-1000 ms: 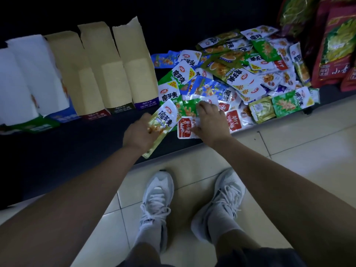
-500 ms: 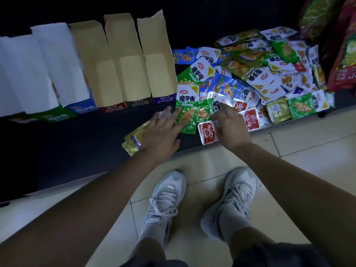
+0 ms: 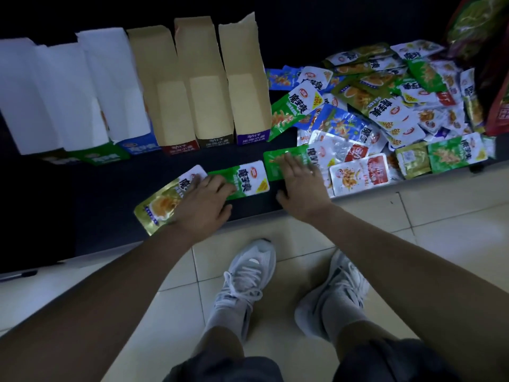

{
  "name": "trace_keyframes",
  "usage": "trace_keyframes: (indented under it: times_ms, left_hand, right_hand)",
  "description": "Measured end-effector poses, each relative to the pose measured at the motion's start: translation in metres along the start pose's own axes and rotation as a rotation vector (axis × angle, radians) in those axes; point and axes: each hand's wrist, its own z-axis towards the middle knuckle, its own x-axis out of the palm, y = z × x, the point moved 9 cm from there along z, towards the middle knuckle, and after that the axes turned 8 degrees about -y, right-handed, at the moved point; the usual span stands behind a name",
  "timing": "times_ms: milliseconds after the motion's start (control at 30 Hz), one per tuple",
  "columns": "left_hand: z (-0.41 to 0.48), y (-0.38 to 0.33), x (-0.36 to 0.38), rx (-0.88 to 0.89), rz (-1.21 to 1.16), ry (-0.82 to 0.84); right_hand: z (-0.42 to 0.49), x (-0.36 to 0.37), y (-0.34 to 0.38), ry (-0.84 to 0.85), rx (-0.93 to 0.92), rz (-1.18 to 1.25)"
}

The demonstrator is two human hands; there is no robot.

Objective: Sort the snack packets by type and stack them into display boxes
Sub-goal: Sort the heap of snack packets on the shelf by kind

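At nine to ten o'clock of the view, three tall white-lined card display boxes [image 3: 68,100] lean back on the dark shelf top [image 3: 82,210]. Their fronts are cut low, and only bare white inner walls show inside. The middle one has a green printed front and the next a blue one; the far-left front is too dark to tell. At eleven to twelve o'clock, touching them in the same row, stand three brown-lined card display boxes [image 3: 206,100] with red, dark olive and purple fronts. Each shows only its plain brown back wall and floor.

At six o'clock of the brown boxes, the left hand [image 3: 202,199] lies flat with straight fingers, pressing on two packets at once. These are a gold-and-green foil snack packet [image 3: 154,208] at its nine o'clock and a green-and-white snack packet [image 3: 248,179] at its one o'clock. Just beside it, at three o'clock, the right hand [image 3: 300,186] is spread wide, palm down. Its fingertips rest on a second green snack packet [image 3: 275,164] at the near edge of the heap. A red-and-white snack packet [image 3: 360,175] lies at that hand's three o'clock.

From one to three o'clock of the view, the loose heap of mixed snack packets [image 3: 385,106], green, blue, white and olive, covers the shelf and touches the purple-fronted box. Large red and green bags [image 3: 473,37] stand at its two o'clock corner. At six o'clock, two white sneakers [image 3: 248,274] stand on pale floor tiles [image 3: 427,230].
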Motion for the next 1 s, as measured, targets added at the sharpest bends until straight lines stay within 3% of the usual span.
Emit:
trace_keyframes:
  times_ms: [167, 267, 400, 533, 600, 700, 800, 867, 933, 1000]
  left_hand:
    - [-0.026, 0.032, -0.009, -0.180, 0.105, -0.098]
    - [-0.020, 0.012, -0.002, -0.099, 0.104, -0.019]
    - [-0.014, -0.005, 0.030, -0.007, 0.100, 0.181]
    - [-0.038, 0.031, 0.011, -0.045, 0.208, 0.026]
    - [-0.050, 0.052, -0.001, -0.117, 0.265, -0.024]
    - [-0.038, 0.038, -0.005, -0.086, 0.163, -0.058]
    - [-0.017, 0.005, 0.019, 0.013, 0.067, 0.045]
    - [-0.016, 0.010, 0.028, -0.038, 0.093, 0.073]
    - [-0.026, 0.024, 0.020, -0.068, 0.151, -0.001]
    - [-0.036, 0.037, 0.008, -0.118, 0.199, -0.057]
  right_hand:
    - [0.003, -0.006, 0.067, -0.023, -0.250, 0.263]
    - [0.012, -0.027, 0.039, -0.204, -0.112, 0.298]
    - [0.004, -0.001, 0.033, 0.007, -0.035, 0.315]
    - [0.008, -0.007, 0.064, 0.014, -0.111, 0.509]
    - [0.012, -0.015, 0.070, -0.071, -0.135, 0.591]
    - [0.015, -0.028, 0.044, -0.299, 0.004, 0.370]
    - [0.003, -0.004, -0.001, -0.142, 0.172, 0.177]
    - [-0.010, 0.014, -0.016, -0.016, 0.074, 0.129]
    - [-0.023, 0.015, -0.025, -0.026, -0.046, 0.154]
    - [-0.026, 0.008, -0.040, -0.080, -0.056, 0.231]
